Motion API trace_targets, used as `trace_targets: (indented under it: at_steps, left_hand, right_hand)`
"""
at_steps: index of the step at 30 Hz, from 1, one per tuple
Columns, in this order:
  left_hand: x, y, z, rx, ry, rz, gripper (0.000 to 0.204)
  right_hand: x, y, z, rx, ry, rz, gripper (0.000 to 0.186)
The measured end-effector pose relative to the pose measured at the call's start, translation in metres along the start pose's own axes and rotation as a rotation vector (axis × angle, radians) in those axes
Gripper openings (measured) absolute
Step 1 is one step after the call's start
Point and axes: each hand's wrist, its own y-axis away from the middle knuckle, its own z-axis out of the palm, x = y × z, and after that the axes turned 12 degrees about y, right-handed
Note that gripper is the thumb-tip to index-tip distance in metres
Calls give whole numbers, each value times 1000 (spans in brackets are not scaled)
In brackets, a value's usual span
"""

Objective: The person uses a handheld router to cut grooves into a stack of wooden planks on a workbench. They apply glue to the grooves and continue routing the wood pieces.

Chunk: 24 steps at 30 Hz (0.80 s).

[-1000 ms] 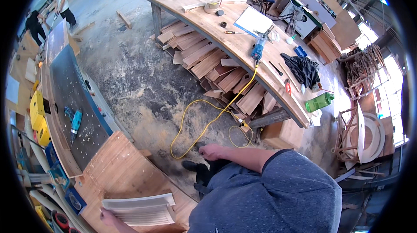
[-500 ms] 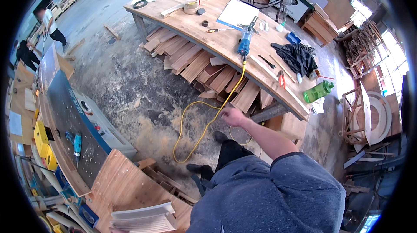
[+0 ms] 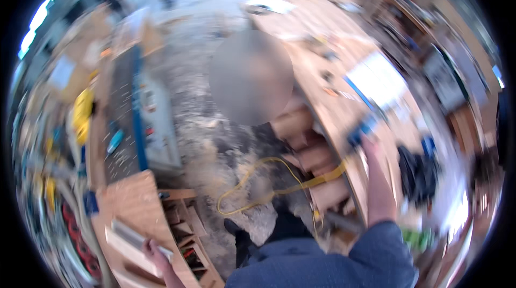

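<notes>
My left hand [image 3: 155, 251] rests at the lower left with its fingers curled over the edge of a white strip [image 3: 134, 250]. Other pale strips lie beside it on a wooden worktop [image 3: 121, 199]. My right arm reaches over the big wooden table [image 3: 344, 127], and my right hand [image 3: 371, 147] is closed round the body of a blue trim router [image 3: 363, 128]. Motion blurs both the router and the fingers. A yellow cord [image 3: 244, 180] runs from the router's side over the table edge and loops down to the floor.
Boards [image 3: 325, 164] are stacked under the table. A white sheet [image 3: 379, 81] and a black cloth [image 3: 416, 172] lie on top. At left, a dark machine bed [image 3: 121, 116] carries a teal drill [image 3: 115, 141]. A round grey smear hides the table's far-left edge.
My view has swung left. My right hand has gone from beside the table edge up onto the router. My left hand, barely in view before, now shows on the white strip.
</notes>
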Motion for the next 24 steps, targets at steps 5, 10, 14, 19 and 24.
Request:
trace_targets:
  at_steps: [5, 10, 14, 19, 24]
  left_hand:
    - [58, 75, 109, -211, 106, -102, 30]
    - [81, 130, 106, -211, 82, -166, 36]
    - [114, 152, 156, -279, 97, -184, 40]
    - [131, 186, 200, -461, 207, -120, 43]
    - [168, 209, 285, -789, 515, -399, 58]
  right_hand:
    - [57, -137, 14, 45, -303, -8, 80]
    - [-1, -93, 28, -34, -203, 104, 53]
    - [9, -109, 18, -158, -441, -30, 41]
    - [-3, -28, 45, -655, -826, -201, 27]
    - [-80, 143, 30, -1347, -773, -226, 52]
